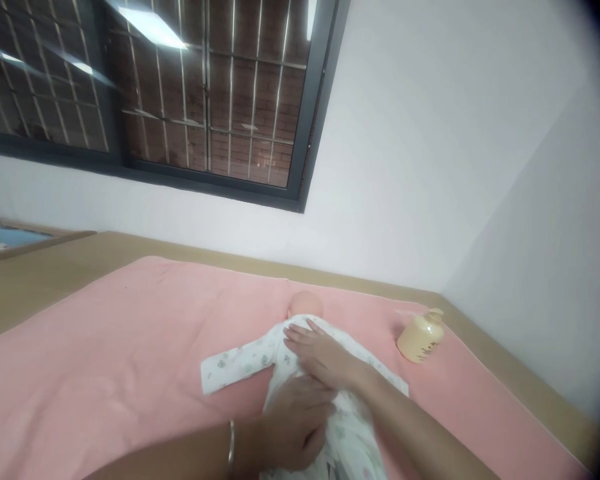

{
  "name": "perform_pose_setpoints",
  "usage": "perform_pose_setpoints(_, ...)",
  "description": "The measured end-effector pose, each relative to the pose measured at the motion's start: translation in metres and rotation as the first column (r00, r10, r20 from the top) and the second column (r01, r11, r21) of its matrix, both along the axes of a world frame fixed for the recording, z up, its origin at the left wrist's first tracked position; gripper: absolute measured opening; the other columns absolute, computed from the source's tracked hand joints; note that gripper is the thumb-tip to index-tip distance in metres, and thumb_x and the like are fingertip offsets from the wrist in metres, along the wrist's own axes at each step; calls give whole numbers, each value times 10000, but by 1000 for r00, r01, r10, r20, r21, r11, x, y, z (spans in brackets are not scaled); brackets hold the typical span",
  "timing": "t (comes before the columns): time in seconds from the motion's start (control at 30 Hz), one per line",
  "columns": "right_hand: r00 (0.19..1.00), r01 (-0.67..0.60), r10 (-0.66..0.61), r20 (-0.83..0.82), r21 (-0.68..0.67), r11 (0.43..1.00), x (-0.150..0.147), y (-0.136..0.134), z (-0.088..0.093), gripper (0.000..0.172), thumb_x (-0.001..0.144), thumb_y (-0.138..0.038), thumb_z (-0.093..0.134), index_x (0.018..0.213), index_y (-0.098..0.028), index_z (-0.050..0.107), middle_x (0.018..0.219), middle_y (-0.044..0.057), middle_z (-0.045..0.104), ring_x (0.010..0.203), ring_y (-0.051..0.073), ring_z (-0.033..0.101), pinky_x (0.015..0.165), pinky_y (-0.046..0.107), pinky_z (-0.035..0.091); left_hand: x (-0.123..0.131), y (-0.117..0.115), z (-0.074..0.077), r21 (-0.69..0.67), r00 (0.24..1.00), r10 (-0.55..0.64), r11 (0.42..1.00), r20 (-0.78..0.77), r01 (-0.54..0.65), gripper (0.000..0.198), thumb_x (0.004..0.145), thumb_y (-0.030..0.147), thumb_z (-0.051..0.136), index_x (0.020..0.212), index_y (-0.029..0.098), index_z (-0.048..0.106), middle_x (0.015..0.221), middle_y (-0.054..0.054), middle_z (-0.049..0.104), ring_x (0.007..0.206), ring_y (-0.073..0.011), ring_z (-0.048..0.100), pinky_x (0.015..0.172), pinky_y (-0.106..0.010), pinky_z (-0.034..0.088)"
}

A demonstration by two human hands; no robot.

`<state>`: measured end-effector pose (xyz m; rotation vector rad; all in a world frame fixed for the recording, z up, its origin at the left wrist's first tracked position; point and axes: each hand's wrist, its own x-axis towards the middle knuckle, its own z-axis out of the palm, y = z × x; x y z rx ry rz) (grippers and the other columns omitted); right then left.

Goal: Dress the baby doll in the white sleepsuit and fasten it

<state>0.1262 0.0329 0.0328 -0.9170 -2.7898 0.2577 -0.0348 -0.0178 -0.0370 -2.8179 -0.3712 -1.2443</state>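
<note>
A baby doll lies on a pink blanket, its bare head toward the wall. It wears a white patterned sleepsuit with one sleeve stretched out to the left. My right hand rests flat on the doll's upper body, fingers stretched out. My left hand, with a bangle at the wrist, lies lower on the doll's body, fingers curled against the fabric; whether it grips the cloth is blurred.
A cream-coloured bottle lies tilted on the blanket to the right of the doll. The blanket covers a tan surface in a room corner. White walls and a dark barred window stand behind.
</note>
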Motion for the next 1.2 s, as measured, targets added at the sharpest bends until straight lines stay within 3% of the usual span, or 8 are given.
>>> perform_pose_setpoints(0.17,994,110,-110,13,2,994,14,16,-7,543,1008,-446,206,1491,-209,280,1558,64,183,1445,219,118,1175,487,61,-5,-3,9,39,998,-28,999,53,26,379,769,105,471,1136,165,546,1189,-90,648,1169,-196,548,1060,-382,399)
perform_pose_setpoints(0.33,976,207,-211,-57,-59,976,40,2,-23,627,1002,-492,153,1520,-139,136,1573,91,52,1453,213,35,1183,466,46,-4,-3,8,48,998,-14,999,69,10,376,771,116,476,1136,180,542,1188,-81,650,1152,-200,554,1048,-391,410)
perform_pose_setpoints(0.43,984,164,-169,-59,-75,984,38,-17,-21,606,1007,-468,175,1522,-151,128,1576,80,38,1453,214,10,1183,471,26,-1,0,6,14,1000,-15,1000,14,14,285,794,132,451,1050,191,562,1095,-89,672,1058,-216,596,963,-399,463)
perform_pose_setpoints(0.57,998,52,-54,-27,-87,995,17,-27,-5,514,1021,-395,174,1503,-227,239,1571,40,144,1452,209,59,1177,487,-2,1,3,3,-54,998,-43,998,-35,41,245,802,148,435,1001,181,575,977,-95,679,940,-222,625,853,-385,503)
perform_pose_setpoints(0.73,999,43,-41,26,-68,997,-3,3,2,519,1024,-395,136,1456,-216,363,1549,45,232,1446,190,112,1178,460,-3,-2,1,3,7,999,-23,1000,38,23,340,800,126,440,1118,182,548,1108,-99,667,1084,-225,589,963,-409,462)
perform_pose_setpoints(0.93,979,205,-204,19,-79,976,15,32,-13,600,1009,-466,170,1513,-141,173,1566,105,123,1451,218,57,1176,478,55,-6,-5,11,54,998,-7,999,58,4,409,770,108,475,1168,188,514,1169,-74,659,1177,-189,549,1063,-381,397)
perform_pose_setpoints(1.03,967,247,-251,-29,-115,962,33,20,-26,638,1000,-502,131,1522,-136,106,1573,101,41,1452,216,14,1180,475,46,-5,-6,10,54,997,11,998,71,-15,389,764,116,488,1142,192,535,1166,-67,664,1166,-186,557,1063,-374,399)
perform_pose_setpoints(1.2,979,178,-188,-76,-126,976,44,-9,-33,635,998,-510,103,1527,-165,31,1575,66,-54,1449,209,-50,1182,470,11,-2,-4,6,12,992,-11,1000,129,9,365,734,101,487,1077,185,579,1149,-74,669,1127,-206,572,1011,-381,445)
